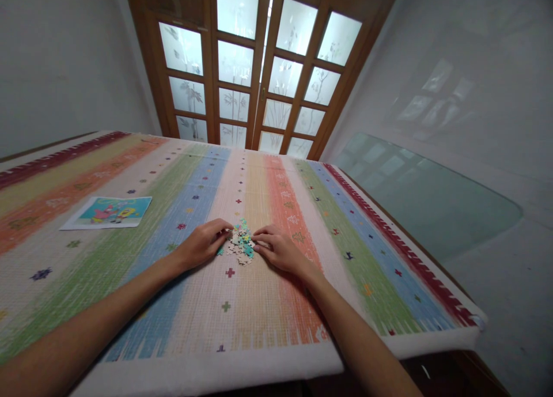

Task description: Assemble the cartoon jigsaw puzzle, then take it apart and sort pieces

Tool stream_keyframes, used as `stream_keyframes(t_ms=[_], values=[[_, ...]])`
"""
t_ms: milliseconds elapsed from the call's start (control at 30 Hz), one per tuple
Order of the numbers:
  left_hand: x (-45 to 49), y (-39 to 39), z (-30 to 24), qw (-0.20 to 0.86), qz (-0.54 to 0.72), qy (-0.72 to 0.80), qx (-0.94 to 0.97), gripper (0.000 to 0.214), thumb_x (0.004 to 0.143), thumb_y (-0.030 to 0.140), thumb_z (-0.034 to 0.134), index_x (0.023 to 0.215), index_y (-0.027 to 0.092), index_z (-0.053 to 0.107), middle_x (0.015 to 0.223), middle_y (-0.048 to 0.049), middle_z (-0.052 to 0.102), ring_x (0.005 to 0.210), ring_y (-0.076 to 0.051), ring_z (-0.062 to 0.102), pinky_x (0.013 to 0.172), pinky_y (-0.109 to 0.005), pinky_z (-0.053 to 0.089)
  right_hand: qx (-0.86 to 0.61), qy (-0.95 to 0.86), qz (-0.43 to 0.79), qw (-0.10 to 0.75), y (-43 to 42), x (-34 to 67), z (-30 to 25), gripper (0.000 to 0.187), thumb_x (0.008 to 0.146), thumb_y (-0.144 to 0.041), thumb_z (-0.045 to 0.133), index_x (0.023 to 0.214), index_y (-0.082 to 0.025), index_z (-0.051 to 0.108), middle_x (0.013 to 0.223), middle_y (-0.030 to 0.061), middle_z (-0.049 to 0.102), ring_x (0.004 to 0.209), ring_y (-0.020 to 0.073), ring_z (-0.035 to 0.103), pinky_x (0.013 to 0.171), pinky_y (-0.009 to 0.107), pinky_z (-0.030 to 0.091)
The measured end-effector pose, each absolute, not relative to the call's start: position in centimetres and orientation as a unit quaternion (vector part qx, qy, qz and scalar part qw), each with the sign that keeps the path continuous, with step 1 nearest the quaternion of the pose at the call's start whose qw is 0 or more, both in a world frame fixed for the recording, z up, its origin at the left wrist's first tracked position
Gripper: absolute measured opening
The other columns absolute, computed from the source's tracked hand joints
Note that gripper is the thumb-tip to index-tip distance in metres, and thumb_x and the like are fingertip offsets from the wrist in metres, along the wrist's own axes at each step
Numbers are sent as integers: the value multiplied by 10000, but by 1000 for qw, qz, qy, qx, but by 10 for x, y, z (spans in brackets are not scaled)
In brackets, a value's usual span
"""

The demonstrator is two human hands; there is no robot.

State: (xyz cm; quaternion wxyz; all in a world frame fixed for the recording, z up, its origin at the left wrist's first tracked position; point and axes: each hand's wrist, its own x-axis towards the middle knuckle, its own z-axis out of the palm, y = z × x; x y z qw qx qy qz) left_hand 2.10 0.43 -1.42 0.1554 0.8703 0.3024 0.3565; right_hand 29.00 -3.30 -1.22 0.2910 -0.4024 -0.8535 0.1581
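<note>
A small heap of loose jigsaw pieces (241,243), pale and turquoise, lies on a striped, many-coloured cloth (242,305) that covers the table. My left hand (202,244) rests at the heap's left side, fingers curled, their tips touching the pieces. My right hand (276,248) lies at the heap's right side, fingers bent and close together, tips on the edge pieces. Whether either hand pinches a piece is too small to see.
A printed cartoon picture sheet (108,212) lies flat on the cloth at the left. A wooden door with frosted glass panes (254,68) stands behind the table. A glass pane (427,195) leans against the wall on the right. The table's edge (436,339) is close at front right.
</note>
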Motion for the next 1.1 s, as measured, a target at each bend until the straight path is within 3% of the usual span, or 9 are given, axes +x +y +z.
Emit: stream_keyframes(t_ms=[300, 500, 767, 1100], values=[[22, 7, -18, 163, 384, 350, 839, 240, 1006, 350, 522, 1119, 203, 674, 974, -49, 757, 832, -207, 714, 817, -359, 582, -424, -853, 143, 267, -34, 295, -2, 217, 1012, -188, 580, 1154, -166, 743, 1153, 127, 729, 1082, 230, 650, 986, 392, 510], [17, 14, -23, 82, 351, 347, 866, 278, 1046, 331, 435, 1098, 195, 672, 1074, -97, 743, 1016, -264, 677, 937, -449, 541, -490, -842, 100, 200, -33, 300, 0, 190, 991, -208, 624, 1113, -152, 758, 1238, 160, 701, 1190, 276, 599, 1048, 456, 441], [16, 12, -20, 88, 329, 315, 886, 252, 1063, 305, 438, 1086, 203, 667, 1080, -81, 721, 1036, -253, 636, 966, -460, 509, -475, -842, 98, 234, -35, 297, -3, 174, 989, -205, 623, 1049, -176, 784, 1198, 142, 708, 1162, 267, 588, 1031, 456, 436], [16, 9, -16, 129, 359, 308, 871, 188, 1034, 310, 538, 1009, 189, 679, 925, -56, 699, 865, -204, 657, 826, -351, 541, -473, -842, 98, 239, -35, 295, -5, 170, 990, -176, 605, 1040, -163, 767, 1182, 143, 700, 1145, 261, 589, 1024, 448, 449]])
